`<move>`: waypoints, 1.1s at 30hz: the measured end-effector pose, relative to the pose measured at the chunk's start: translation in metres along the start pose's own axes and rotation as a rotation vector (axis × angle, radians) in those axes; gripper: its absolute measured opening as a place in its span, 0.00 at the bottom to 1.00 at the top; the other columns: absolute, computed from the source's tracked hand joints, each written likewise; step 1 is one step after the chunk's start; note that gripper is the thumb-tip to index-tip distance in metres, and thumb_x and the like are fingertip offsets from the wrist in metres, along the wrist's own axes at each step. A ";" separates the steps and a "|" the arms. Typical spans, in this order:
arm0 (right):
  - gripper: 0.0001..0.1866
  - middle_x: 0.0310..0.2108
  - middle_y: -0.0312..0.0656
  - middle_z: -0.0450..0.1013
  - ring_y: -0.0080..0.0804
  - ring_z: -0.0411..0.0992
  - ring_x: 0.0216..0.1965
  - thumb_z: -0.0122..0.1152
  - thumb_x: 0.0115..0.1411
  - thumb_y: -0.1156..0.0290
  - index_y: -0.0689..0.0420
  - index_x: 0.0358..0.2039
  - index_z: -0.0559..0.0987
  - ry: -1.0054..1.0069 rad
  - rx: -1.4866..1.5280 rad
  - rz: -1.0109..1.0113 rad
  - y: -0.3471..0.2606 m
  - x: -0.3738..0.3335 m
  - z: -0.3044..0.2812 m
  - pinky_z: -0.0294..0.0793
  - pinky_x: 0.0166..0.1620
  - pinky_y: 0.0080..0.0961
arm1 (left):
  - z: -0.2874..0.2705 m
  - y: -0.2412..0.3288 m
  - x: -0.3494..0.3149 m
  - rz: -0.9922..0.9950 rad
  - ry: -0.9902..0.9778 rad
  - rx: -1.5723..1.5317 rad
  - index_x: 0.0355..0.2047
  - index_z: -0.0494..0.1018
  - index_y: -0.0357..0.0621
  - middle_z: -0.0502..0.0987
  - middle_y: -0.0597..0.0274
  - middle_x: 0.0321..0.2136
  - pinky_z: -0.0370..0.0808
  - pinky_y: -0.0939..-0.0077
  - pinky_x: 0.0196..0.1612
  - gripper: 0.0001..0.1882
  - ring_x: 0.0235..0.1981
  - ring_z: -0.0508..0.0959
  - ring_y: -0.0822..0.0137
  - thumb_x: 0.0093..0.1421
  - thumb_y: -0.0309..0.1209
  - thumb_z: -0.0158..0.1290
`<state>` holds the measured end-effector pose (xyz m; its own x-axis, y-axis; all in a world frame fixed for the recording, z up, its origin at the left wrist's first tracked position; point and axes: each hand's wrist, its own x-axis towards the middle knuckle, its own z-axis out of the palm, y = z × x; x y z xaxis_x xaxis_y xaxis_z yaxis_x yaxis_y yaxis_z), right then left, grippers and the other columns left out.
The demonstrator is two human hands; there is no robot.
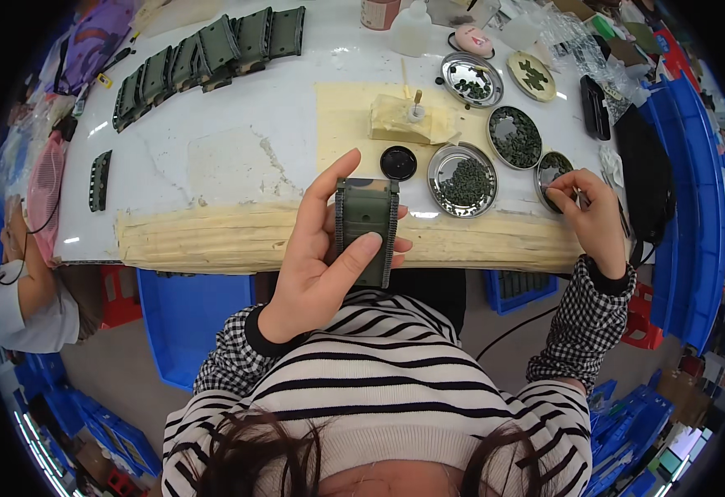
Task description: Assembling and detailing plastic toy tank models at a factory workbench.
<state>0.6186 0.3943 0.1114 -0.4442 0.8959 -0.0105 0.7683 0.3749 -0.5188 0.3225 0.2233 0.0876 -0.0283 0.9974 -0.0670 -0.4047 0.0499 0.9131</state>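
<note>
In my left hand is a dark green camouflage plastic piece with ridged, track-like sides. It stands upright above the table's near edge, my thumb pressed on its face. At the right, my right hand reaches to a small round metal dish of tiny green parts. Its thumb and fingertips are pinched together at the rim; what they hold, if anything, is too small to make out. Left of that dish, more little green parts lie in a larger metal dish and another metal dish.
Rows of similar camouflage pieces stand at the far left, with a single piece nearer. A black round lid sits before a paper-wrapped block holding a small bottle. A blue bin stands below; another person's arm shows left.
</note>
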 end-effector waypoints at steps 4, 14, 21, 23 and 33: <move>0.06 0.22 0.42 0.74 0.25 0.70 0.24 0.63 0.52 0.77 0.65 0.30 0.77 0.033 -0.003 0.015 0.004 0.010 0.000 0.68 0.31 0.22 | -0.001 0.001 -0.003 -0.010 0.014 0.004 0.67 0.41 0.50 0.69 0.47 0.48 0.78 0.66 0.46 0.34 0.42 0.78 0.61 0.64 0.25 0.44; 0.07 0.25 0.44 0.75 0.30 0.72 0.26 0.63 0.52 0.75 0.64 0.30 0.78 0.059 -0.010 -0.023 0.004 0.008 -0.002 0.69 0.31 0.24 | -0.001 -0.004 -0.002 -0.019 0.002 0.008 0.67 0.41 0.50 0.69 0.47 0.49 0.78 0.66 0.46 0.34 0.42 0.78 0.61 0.64 0.25 0.44; 0.06 0.25 0.45 0.74 0.35 0.72 0.26 0.62 0.51 0.76 0.63 0.29 0.77 0.045 -0.070 -0.065 0.002 0.017 0.004 0.69 0.32 0.26 | -0.001 -0.005 -0.004 -0.022 -0.013 -0.011 0.67 0.41 0.48 0.69 0.46 0.49 0.78 0.66 0.46 0.34 0.43 0.77 0.61 0.64 0.24 0.44; 0.05 0.24 0.44 0.73 0.35 0.72 0.26 0.61 0.51 0.76 0.63 0.29 0.76 0.063 -0.104 -0.101 0.003 0.018 0.006 0.70 0.32 0.27 | -0.002 -0.004 -0.004 -0.038 -0.020 0.001 0.67 0.38 0.50 0.69 0.46 0.49 0.78 0.66 0.46 0.36 0.42 0.77 0.61 0.64 0.24 0.43; 0.04 0.21 0.31 0.74 0.11 0.53 0.16 0.62 0.51 0.80 0.61 0.29 0.77 0.219 0.071 -0.098 -0.003 0.001 0.007 0.52 0.20 0.13 | -0.004 -0.012 -0.001 0.126 -0.008 0.040 0.66 0.39 0.54 0.66 0.42 0.53 0.78 0.67 0.47 0.33 0.41 0.78 0.64 0.66 0.23 0.41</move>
<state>0.6125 0.3920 0.1069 -0.3988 0.8892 0.2241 0.6889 0.4518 -0.5669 0.3237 0.2215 0.0753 -0.0695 0.9962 0.0517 -0.3617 -0.0734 0.9294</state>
